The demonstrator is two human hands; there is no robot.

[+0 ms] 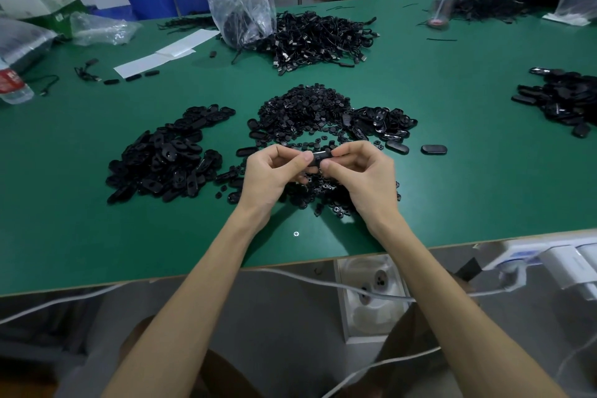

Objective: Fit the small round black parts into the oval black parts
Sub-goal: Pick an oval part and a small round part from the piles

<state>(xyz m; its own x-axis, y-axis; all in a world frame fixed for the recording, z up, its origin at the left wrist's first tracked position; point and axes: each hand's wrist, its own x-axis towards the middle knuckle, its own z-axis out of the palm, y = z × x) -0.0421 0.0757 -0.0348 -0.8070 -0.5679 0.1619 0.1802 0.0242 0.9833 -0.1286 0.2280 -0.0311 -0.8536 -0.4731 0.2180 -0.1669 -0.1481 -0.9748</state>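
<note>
Well out to the left of the fingers, a big heap of oval parts (168, 165) sprawls across the green counter (80, 236). Next comes the left hand (271, 174), its fingers (302, 158) curled in, thumb and forefinger pinching the left end of one oval black part (318, 158). That part hangs level between the two hands, just above loose pieces scattered on the counter. Whether a round piece sits in it cannot be told; the fingertips cover too much. Just beyond the fingers rises the mound of small round parts (303, 110), and well beyond that lies a tangle of black cables (319, 39). Then the right hand (358, 178): its fingers (344, 150) are curled too, nipping the right end of the same part, thumb underneath. Up and to the right of those fingers sits a smaller heap (384, 124) of oval pieces, touching the mound's edge. Further right a lone oval piece (434, 149) lies flat on its own. Far off right, near the counter's edge, there is another dark heap (562, 100).
</note>
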